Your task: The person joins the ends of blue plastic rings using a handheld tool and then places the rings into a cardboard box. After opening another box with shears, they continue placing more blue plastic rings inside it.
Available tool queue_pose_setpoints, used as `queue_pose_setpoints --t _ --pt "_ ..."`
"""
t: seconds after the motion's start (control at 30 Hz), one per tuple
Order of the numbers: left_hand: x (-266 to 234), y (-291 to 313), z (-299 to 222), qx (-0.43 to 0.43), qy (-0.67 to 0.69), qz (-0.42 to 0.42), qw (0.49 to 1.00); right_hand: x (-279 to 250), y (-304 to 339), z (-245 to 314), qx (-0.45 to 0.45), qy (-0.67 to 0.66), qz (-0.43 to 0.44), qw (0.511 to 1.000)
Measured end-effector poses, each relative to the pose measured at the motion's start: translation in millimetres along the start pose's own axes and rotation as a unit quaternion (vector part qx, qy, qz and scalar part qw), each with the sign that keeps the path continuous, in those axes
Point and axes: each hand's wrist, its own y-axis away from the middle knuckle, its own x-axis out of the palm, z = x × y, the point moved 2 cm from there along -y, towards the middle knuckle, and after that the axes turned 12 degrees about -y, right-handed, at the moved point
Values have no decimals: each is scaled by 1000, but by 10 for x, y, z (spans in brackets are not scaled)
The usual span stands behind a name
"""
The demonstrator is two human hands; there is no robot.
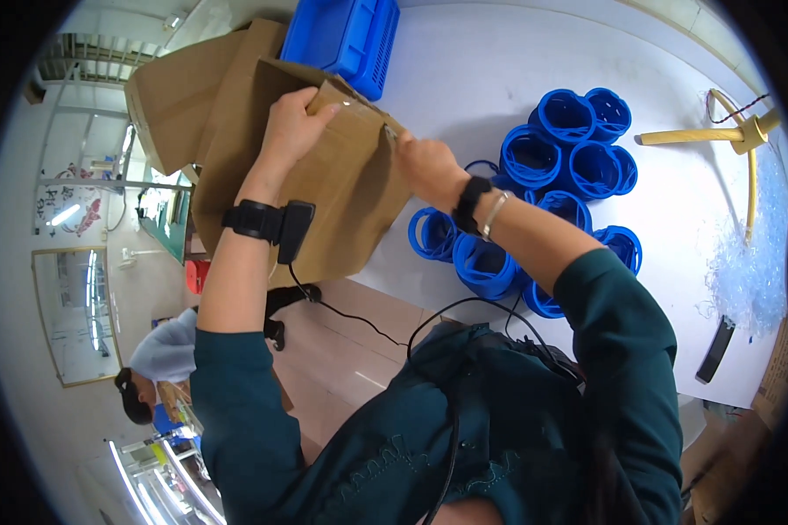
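Observation:
A brown cardboard box (324, 188) stands tilted at the table's left edge, its upper rim toward the far side. My left hand (291, 131) is closed on that rim, with the thumb on the near face and the fingers over the edge. At the box's right upper corner is my right hand (427, 164), closed in a fist. A small pale, shiny tip shows between this fist and the cardboard; the rest of whatever it belongs to is hidden by the fingers. Both wrists wear black bands, and a cable hangs from the left one.
Several blue rings or short tubes (565, 116) stand clustered on the white table (464, 52). A blue crate (346, 39) sits behind the box. To the right are a yellow stand (692, 137), clear plastic strands (749, 262) and a black bar (716, 350). Another person (162, 359) is at the left.

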Motion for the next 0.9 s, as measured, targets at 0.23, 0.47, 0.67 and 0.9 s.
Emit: queue_pose_setpoints --t 0.23,0.47,0.67,0.9 --pt "-28 -86 -137 -5 28 19 999 -630 20 -18 19 -186 28 982" --pt "64 -158 3 61 158 69 983 -569 -37 27 19 -192 -9 981" --pt "-88 87 70 137 124 164 969 -694 5 -309 52 -136 137 980" --pt "-403 683 366 141 71 271 950 -617 -37 -334 79 -174 112 975"
